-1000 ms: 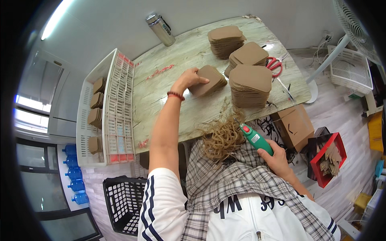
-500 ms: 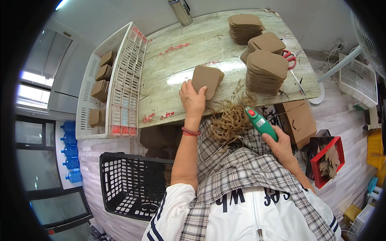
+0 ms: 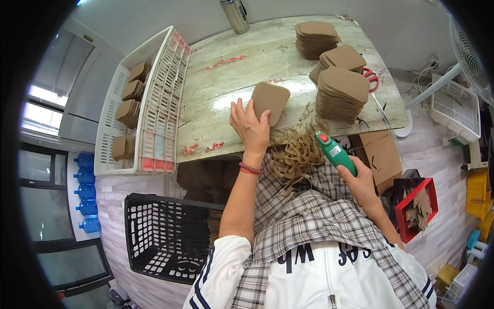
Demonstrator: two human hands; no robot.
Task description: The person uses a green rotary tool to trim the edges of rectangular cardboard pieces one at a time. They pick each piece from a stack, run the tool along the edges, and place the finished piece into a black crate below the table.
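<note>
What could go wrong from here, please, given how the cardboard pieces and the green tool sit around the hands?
The left hand presses one brown cardboard piece near the table edge; it might slip off. The right hand holds the green tool close to the loose twine bundle, which may snag it. The tall cardboard stack could topple if nudged.

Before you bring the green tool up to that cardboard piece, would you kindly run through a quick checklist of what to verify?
1. Left hand on the single cardboard piece: ok, fingers rest on its left edge.
2. Right hand gripping the green tool: ok.
3. Piece flat on the table: ok.
4. Tool tip near the piece: not ok, it is apart, at the table edge.
5. Tangled brown strands away from the tool: not ok, right beside it.
6. Tool switched on: cannot tell.
</note>
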